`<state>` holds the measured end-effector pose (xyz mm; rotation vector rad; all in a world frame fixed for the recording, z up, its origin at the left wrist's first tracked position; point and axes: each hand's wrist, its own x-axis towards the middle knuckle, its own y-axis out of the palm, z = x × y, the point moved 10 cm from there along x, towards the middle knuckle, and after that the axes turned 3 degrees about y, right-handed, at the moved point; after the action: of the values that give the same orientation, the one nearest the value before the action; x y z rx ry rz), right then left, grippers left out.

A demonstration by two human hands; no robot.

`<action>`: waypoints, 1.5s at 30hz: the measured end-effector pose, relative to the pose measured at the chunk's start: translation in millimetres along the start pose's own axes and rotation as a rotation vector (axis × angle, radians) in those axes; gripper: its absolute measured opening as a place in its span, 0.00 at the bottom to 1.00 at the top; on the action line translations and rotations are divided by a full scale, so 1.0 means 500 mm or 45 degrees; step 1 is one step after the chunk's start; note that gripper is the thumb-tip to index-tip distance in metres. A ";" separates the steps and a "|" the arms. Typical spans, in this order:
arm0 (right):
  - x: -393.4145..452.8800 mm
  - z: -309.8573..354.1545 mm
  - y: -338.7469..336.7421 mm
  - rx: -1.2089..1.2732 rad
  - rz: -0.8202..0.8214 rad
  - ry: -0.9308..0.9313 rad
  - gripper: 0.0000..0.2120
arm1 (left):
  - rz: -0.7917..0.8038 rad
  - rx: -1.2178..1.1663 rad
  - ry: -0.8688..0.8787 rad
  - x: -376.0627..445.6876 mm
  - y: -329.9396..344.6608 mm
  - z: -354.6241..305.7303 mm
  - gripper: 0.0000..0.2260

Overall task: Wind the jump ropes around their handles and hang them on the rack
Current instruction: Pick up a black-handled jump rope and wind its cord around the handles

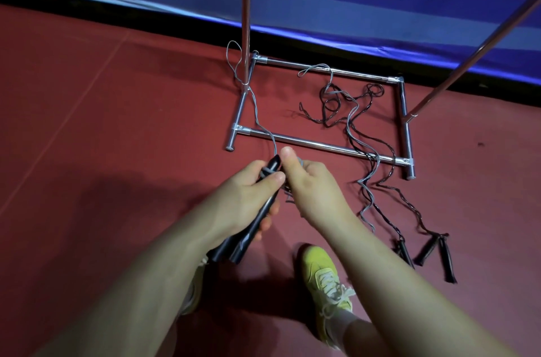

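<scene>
My left hand (248, 195) grips two black jump-rope handles (248, 236) held together, pointing up and away from me. A grey rope (256, 110) has a turn around the handles' top and runs off over the rack's base, looping round its left upright. My right hand (307, 184) pinches this grey rope right beside the handles' top. The chrome rack (322, 146) stands on the floor ahead, with a rectangular base and two uprights. A second, black jump rope (371, 151) lies tangled inside and across the base; its black handles (433, 251) lie at the right.
The floor is dark red. A blue padded barrier (322, 5) runs behind the rack. My yellow shoe (325, 277) is planted below my hands, and the other foot is partly hidden under my left forearm.
</scene>
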<state>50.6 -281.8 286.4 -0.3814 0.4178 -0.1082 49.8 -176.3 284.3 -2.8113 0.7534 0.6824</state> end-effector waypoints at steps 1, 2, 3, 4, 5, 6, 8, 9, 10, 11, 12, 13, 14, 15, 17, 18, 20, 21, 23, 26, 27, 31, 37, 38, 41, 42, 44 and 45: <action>0.001 0.002 -0.009 -0.026 0.010 0.020 0.30 | 0.010 -0.009 -0.007 0.001 0.002 0.001 0.06; 0.003 0.002 -0.015 -0.029 0.036 0.031 0.30 | 0.014 -0.011 -0.010 0.001 0.001 0.001 0.05; 0.003 0.001 -0.018 -0.021 0.081 0.036 0.30 | 0.014 -0.011 -0.017 -0.001 0.000 0.003 0.05; 0.002 0.002 -0.018 0.002 0.132 0.031 0.31 | 0.016 -0.004 -0.017 -0.002 0.000 0.002 0.04; 0.000 -0.001 -0.015 0.050 0.184 0.036 0.31 | 0.023 0.016 -0.011 -0.003 0.001 0.001 0.04; -0.002 -0.007 -0.012 0.117 0.228 0.061 0.30 | 0.031 0.046 0.001 -0.003 0.002 -0.002 0.03; -0.008 -0.012 -0.005 0.279 0.307 0.113 0.24 | 0.038 0.080 0.015 -0.005 0.002 -0.007 0.03; -0.009 -0.009 -0.002 0.324 0.344 0.097 0.21 | 0.031 0.063 0.011 -0.005 0.001 -0.008 0.03; -0.009 -0.004 -0.002 0.320 0.362 0.056 0.18 | 0.024 0.031 0.004 -0.007 -0.001 -0.009 0.04; -0.008 0.002 -0.004 0.286 0.357 0.003 0.16 | 0.019 0.000 -0.002 -0.007 -0.001 -0.010 0.05; -0.008 0.006 -0.007 0.235 0.332 -0.051 0.15 | 0.012 -0.020 -0.010 -0.008 -0.002 -0.009 0.06; -0.006 0.009 -0.010 0.167 0.292 -0.098 0.15 | 0.001 -0.030 -0.021 -0.008 -0.003 -0.007 0.08; -0.005 0.012 -0.013 0.089 0.246 -0.137 0.15 | -0.014 -0.036 -0.032 -0.007 -0.005 -0.004 0.08; -0.004 0.016 -0.016 0.010 0.202 -0.165 0.16 | -0.031 -0.040 -0.041 -0.006 -0.006 -0.002 0.09; -0.003 0.022 -0.019 -0.121 0.141 -0.186 0.17 | -0.054 -0.057 -0.067 -0.005 -0.007 0.003 0.08; -0.002 0.023 -0.019 -0.162 0.127 -0.182 0.17 | -0.060 -0.072 -0.089 -0.005 -0.008 0.005 0.08; -0.007 0.031 -0.014 -0.187 0.142 -0.183 0.18 | -0.071 -0.094 -0.126 -0.006 -0.009 0.008 0.08; -0.011 0.036 -0.008 -0.167 0.174 -0.193 0.19 | -0.083 -0.086 -0.130 -0.007 -0.012 0.008 0.07; -0.020 0.044 0.002 -0.123 0.259 -0.180 0.18 | -0.129 -0.042 -0.119 -0.007 -0.023 0.003 0.07; -0.025 0.050 -0.004 -0.245 0.348 -0.147 0.10 | -0.182 0.051 -0.113 -0.005 -0.043 0.003 0.07; -0.025 0.052 -0.007 -0.341 0.362 -0.155 0.07 | -0.191 0.110 -0.116 -0.004 -0.052 0.007 0.07; -0.041 0.096 -0.031 -0.517 0.265 -0.344 0.10 | -0.189 0.377 -0.068 0.002 -0.067 0.012 0.05; -0.073 0.156 -0.063 -0.432 0.103 -0.575 0.11 | 0.022 0.787 0.116 -0.024 -0.021 -0.023 0.07; -0.071 0.156 -0.070 -0.367 0.100 -0.556 0.12 | 0.091 0.782 0.119 -0.028 -0.008 -0.025 0.06; -0.062 0.151 -0.068 -0.181 0.156 -0.475 0.12 | 0.270 0.613 0.117 -0.044 0.032 -0.028 0.05; -0.056 0.146 -0.062 -0.103 0.198 -0.443 0.11 | 0.307 0.488 0.102 -0.050 0.042 -0.029 0.04; -0.046 0.131 -0.047 0.101 0.325 -0.349 0.08 | 0.368 0.278 0.067 -0.061 0.056 -0.033 0.04; -0.042 0.121 -0.037 0.244 0.414 -0.268 0.06 | 0.406 0.210 0.060 -0.068 0.062 -0.036 0.04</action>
<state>56.1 -274.6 352.5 -0.1303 0.2543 0.2060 15.0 -193.1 315.4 -2.5917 1.2240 0.5683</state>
